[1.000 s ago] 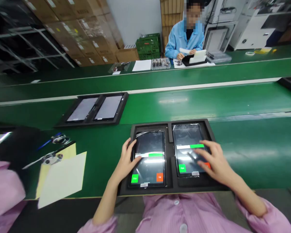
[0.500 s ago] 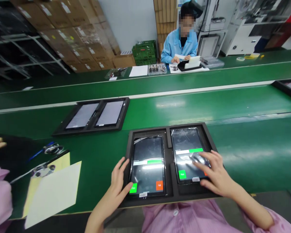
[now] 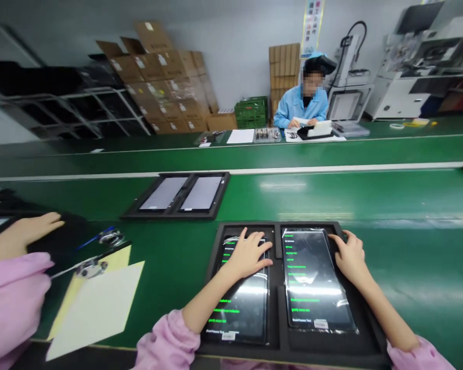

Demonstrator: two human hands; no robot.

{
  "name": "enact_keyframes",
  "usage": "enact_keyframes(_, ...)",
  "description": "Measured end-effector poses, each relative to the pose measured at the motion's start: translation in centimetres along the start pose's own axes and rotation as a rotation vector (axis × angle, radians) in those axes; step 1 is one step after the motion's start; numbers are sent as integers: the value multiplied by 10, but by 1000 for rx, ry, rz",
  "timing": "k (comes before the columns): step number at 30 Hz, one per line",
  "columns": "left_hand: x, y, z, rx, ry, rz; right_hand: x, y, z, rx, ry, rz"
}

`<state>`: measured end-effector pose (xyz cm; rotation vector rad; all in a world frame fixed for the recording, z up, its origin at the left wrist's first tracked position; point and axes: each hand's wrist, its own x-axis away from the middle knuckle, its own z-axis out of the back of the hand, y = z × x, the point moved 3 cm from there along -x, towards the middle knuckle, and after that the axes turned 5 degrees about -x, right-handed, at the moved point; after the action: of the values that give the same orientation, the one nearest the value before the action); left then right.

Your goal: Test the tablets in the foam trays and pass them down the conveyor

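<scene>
Head view: a long green desk (image 3: 389,205) fills the middle of the frame.
Near tray (image 3: 277,308): black, at lower centre, with two compartments side by side.
Left compartment: left tablet (image 3: 247,303), dark screen showing lines of green text.
Right compartment: right tablet (image 3: 312,277), dark and glossy, also showing green text.
Left hand (image 3: 249,252): open, fingers spread flat on the top end of the left tablet.
Right hand (image 3: 349,254): fingers bent at the upper right corner of the right tablet. Whether it grips the edge cannot be told.
Far tray (image 3: 170,216): black, left of centre and well apart from the near tray. It holds a far left tablet (image 3: 164,193) and a far right tablet (image 3: 201,192), both with pale screens.
Lower left: a clipboard (image 3: 92,267) with loose papers (image 3: 96,308).
Left edge: a co-worker's hand (image 3: 23,236), in a pink sleeve, rests on something black.
Upper centre: a seated person in a blue coat (image 3: 303,108).
Upper left: stacked cardboard boxes (image 3: 165,92).
</scene>
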<state>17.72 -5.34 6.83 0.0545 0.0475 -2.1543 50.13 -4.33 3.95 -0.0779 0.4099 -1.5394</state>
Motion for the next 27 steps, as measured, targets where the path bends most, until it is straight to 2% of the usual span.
enact_keyframes(8, -3, -2, 3, 17, 35, -4, -4, 14, -17, 22, 111, 71)
enact_keyframes(12, 24, 0, 20, 98, 38, 21, -5, 24, -24, -46, 236, 171)
enact_keyframes(16, 81, 33, 29, 71, 91, -89, -7, 33, -28, -158, 250, 152)
enact_keyframes(19, 121, 68, 20, -97, 244, -202, -4, 31, -26, -192, 182, 69)
enact_keyframes(21, 140, 85, 9, -198, 333, -224, -2, 27, -22, -188, 146, 47)
enact_keyframes(24, 150, 96, -7, -279, 403, -232, 1, 26, -16, -239, 129, 56)
enact_keyframes(27, 140, 96, -12, -294, 438, -237, -2, 39, -3, -376, 180, 66)
